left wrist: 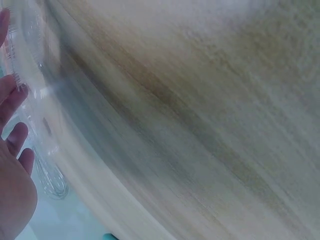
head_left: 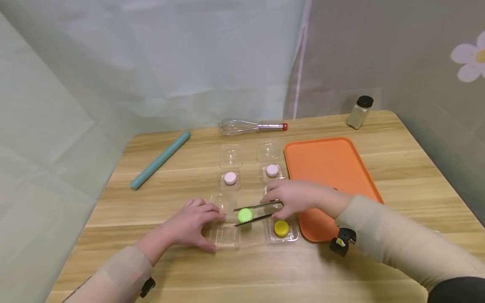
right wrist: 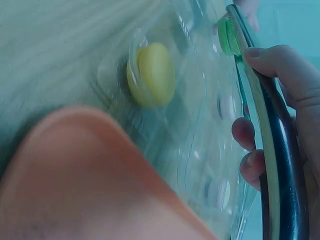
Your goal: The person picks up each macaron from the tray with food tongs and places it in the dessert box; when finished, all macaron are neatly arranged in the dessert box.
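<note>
My right hand (head_left: 291, 197) grips metal tongs (right wrist: 272, 125), whose tips pinch a bright green macaron (head_left: 245, 215). The macaron is held beside an opened clear plastic box (head_left: 226, 236) at the front left, with bare ridges showing in its base. My left hand (head_left: 195, 223) is at that box's left side, fingers spread, thumb by the base and index fingertip by the raised lid. A yellow macaron (head_left: 281, 228) sits in another clear box, just below the right hand. Behind, two pale pink macarons (head_left: 230, 178) lie in opened clear boxes. The right hand partly hides one lid.
An orange tray (head_left: 326, 162) lies under my right forearm. At the back are a whisk (head_left: 251, 127) and a black-capped shaker jar (head_left: 360, 112). A teal rolling pin (head_left: 160, 160) lies at the left on the wooden table (head_left: 261, 273).
</note>
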Tool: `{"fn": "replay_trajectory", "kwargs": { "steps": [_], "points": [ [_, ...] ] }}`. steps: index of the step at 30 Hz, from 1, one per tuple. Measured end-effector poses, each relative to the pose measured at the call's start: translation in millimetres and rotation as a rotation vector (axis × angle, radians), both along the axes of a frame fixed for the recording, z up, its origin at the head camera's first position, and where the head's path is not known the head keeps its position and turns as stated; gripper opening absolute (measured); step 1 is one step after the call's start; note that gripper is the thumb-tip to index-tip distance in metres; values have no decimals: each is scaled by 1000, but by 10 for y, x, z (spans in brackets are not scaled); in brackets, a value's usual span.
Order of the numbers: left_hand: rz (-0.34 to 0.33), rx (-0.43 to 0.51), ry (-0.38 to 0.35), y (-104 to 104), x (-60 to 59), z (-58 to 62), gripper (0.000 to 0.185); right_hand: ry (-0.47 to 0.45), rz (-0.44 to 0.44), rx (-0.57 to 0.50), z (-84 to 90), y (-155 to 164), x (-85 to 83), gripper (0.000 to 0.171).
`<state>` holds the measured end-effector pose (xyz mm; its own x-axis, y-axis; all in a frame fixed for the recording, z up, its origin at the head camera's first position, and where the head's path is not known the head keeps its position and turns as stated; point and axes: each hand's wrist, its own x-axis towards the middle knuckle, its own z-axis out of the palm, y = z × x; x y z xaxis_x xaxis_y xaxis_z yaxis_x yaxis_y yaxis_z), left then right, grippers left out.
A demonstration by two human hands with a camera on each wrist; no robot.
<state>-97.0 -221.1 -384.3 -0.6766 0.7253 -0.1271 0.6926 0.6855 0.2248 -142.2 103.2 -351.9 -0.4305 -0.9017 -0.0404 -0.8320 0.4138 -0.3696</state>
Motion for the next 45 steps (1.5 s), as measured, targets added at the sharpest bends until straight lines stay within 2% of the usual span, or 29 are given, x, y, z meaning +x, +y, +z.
{"fn": "replay_trajectory", "kwargs": {
  "steps": [7, 14, 21, 36, 45],
  "points": [
    [-6, 7, 7, 10, -11, -5, 80, 14, 32, 32, -43, -185, 36, 41],
    [-5, 18, 3, -1, -26, -16, 80, 91, 42, 123, -35, -411, 114, 42],
    [-12, 43, 20, -12, -27, -8, 78, 182, 14, 230, -39, -568, 187, 39],
    [-15, 36, 10, 3, -20, -42, 80, 78, -19, 237, -39, -647, 256, 42],
    [-13, 33, 11, 8, -13, -44, 80, 115, -9, 224, -46, -597, 249, 41]
  ]
}}
